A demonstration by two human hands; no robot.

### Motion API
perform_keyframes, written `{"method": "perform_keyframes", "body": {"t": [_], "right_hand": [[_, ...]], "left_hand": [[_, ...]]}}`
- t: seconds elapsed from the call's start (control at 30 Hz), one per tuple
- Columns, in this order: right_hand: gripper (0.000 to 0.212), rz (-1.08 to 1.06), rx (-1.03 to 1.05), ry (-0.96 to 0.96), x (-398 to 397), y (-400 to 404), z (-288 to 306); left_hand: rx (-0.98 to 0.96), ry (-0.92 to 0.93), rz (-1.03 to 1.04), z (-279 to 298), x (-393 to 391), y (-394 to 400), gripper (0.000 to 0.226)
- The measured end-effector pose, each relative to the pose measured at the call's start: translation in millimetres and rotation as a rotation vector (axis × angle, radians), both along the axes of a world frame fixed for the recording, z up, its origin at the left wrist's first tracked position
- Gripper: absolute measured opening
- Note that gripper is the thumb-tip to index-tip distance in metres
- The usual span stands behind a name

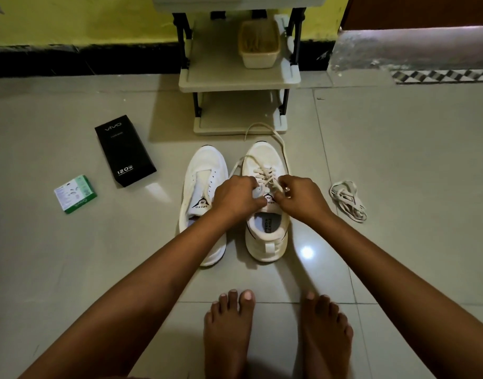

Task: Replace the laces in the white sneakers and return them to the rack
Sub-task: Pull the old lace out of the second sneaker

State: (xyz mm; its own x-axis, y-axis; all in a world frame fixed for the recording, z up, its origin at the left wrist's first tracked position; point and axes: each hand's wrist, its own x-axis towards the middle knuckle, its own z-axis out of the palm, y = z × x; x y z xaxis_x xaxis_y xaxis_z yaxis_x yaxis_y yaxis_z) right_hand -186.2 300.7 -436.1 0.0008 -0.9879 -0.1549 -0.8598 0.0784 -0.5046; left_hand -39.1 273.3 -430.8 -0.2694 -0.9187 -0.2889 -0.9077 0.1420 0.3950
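Ahead of you the cream plastic shoe rack (239, 77) stands against the wall. Before it, two white sneakers sit side by side on the tiled floor: the left sneaker (203, 181) unlaced, the right sneaker (264, 160) partly threaded with a cream lace (264, 173). Your left hand (234, 196) and right hand (300, 199) each pinch that lace at the tongue, fingers curled. A loose bundled lace (348, 201) lies to the right.

Home entryway: tiled floor (385, 165), shoe rack (234, 77), bare feet (229, 337).
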Motion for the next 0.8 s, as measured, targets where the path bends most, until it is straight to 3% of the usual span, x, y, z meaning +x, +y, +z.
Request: {"method": "perform_keyframes", "body": {"t": [0.1, 0.23, 0.33, 0.47, 0.53, 0.67, 0.73, 0.8], "right_hand": [[0.025, -0.066, -0.021, -0.072, -4, 2, -4], [0.023, -0.075, 0.054, -0.186, -9, 0, -8], [0.031, -0.029, 0.091, -0.119, -11, 5, -7], [0.055, 0.148, 0.084, 0.224, -1, 19, -19], [0.061, 0.161, 0.087, 0.224, -1, 23, -26], [0.072, 0.191, 0.123, 0.081, -3, 21, -31], [0.072, 0.185, 0.124, 0.065, -2, 20, -32], [0.071, 0.175, 0.121, 0.077, 0, 21, -33]], "left_hand": [[0.042, 0.068, 0.135, 3, 1, -7, 0.024], [0.304, 0.235, 0.397, 13, 8, -21, 0.016], [0.371, 0.246, 0.347, 17, 7, -23, 0.012], [0.056, 0.149, 0.105, 11, 5, -15, 0.037], [-0.119, -0.007, -0.055, 13, -1, -11, 0.038], [-0.263, -0.374, -0.236, 8, -19, -5, 0.029], [-0.275, -0.374, -0.245, 1, -22, -4, 0.027], [-0.209, -0.147, -0.152, -2, -20, -8, 0.022]]}}
